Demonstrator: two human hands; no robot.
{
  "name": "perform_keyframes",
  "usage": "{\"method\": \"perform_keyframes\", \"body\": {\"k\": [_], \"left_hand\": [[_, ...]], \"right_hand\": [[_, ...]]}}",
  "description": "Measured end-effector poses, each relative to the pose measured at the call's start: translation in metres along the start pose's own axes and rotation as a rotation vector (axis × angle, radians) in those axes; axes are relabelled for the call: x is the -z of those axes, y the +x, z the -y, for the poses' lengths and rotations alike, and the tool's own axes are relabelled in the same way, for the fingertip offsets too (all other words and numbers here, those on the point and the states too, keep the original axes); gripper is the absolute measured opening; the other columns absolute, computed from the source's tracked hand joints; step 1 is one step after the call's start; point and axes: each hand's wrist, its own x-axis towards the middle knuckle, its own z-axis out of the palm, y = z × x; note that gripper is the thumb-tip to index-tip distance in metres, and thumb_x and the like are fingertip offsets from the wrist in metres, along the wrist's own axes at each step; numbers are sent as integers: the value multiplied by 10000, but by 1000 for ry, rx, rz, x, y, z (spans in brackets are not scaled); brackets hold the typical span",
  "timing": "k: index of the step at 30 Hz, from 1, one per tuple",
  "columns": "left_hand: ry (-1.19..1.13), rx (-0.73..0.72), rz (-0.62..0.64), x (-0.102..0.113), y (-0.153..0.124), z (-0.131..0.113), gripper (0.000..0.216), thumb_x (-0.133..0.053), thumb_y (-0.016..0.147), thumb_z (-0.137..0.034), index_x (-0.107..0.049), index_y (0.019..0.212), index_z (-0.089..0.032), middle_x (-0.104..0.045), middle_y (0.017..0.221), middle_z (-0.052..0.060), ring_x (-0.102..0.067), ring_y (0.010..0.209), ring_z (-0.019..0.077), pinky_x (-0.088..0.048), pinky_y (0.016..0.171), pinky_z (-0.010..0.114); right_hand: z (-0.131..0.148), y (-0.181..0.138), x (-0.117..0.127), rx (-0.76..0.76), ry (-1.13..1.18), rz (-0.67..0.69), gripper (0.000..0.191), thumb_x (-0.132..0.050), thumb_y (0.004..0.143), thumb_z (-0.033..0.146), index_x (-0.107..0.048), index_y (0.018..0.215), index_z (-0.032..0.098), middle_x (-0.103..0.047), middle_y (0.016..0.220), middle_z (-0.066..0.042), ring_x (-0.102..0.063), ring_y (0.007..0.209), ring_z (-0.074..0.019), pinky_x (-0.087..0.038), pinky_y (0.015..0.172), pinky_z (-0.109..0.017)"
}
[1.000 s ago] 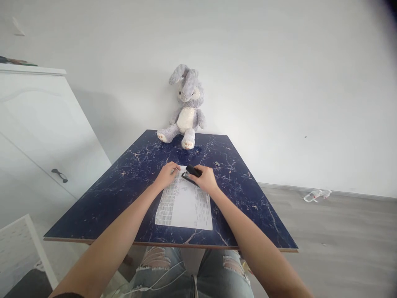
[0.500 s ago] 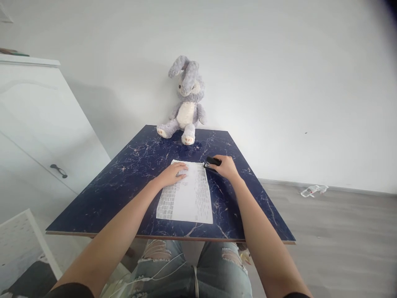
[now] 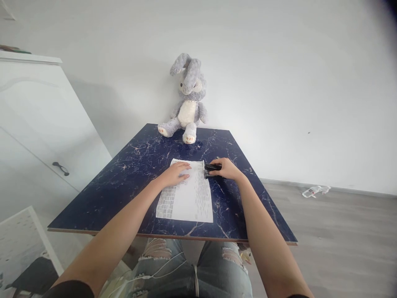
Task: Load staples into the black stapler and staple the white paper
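Observation:
A printed sheet of paper point(image 3: 189, 196) lies on the dark blue marbled table point(image 3: 124, 182). My left hand point(image 3: 175, 174) rests flat on the sheet's far left part, fingers stretched out. My right hand point(image 3: 228, 169) grips a black stapler point(image 3: 211, 168) whose mouth sits at the sheet's far right corner. A small dark item lies just behind my right hand; I cannot make it out.
A grey plush rabbit point(image 3: 187, 103) sits at the table's far edge against the white wall. A white cabinet point(image 3: 37, 124) with a dark handle stands at the left. A clear plastic bottle point(image 3: 315, 191) lies on the grey floor at the right.
My right hand carried the stapler from the sheet's top middle over to its far right corner. My left hand flattened out and shifted slightly right on the paper.

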Motion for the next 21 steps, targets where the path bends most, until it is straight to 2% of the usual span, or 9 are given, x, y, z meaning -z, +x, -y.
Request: {"method": "perform_keyframes", "body": {"k": [4,9,13,18,21], "left_hand": [[-12,-67,79,-1,0,-15,544,-500,1011,-572,-533,1481,-300,-488,1567,66,-430,1448,271,-309,1209,444],[49,-25,124,-2,-1,-15,614,-510,985,-627,-477,1525,-335,-451,1594,73,-403,1464,304,-296,1196,468],[107,25,99,-7,0,-6,581,-527,977,-618,-541,1471,-313,-470,1575,91,-418,1448,318,-281,1196,502],[166,125,-2,-10,0,1,477,-537,998,-518,-607,1392,-259,-496,1545,126,-430,1436,329,-269,1186,565],[108,44,-17,-6,-1,-3,403,-433,1056,-446,-632,1363,-275,-510,1536,94,-460,1417,280,-319,1174,497]], "right_hand": [[4,0,-1,32,65,3,313,-750,791,453,-759,964,193,-721,870,-13,-631,799,-205,-459,748,-308],[7,-2,3,36,98,30,316,-764,790,445,-758,968,185,-722,886,-19,-633,810,-203,-460,749,-304],[10,-4,5,40,115,136,314,-791,767,446,-757,937,184,-714,853,-14,-623,777,-194,-459,726,-300],[20,-5,5,47,185,275,334,-806,756,447,-760,961,186,-719,860,-19,-628,777,-194,-468,709,-300],[25,-6,4,55,201,294,347,-808,754,457,-760,961,182,-721,872,-27,-638,797,-203,-478,724,-307]]}}
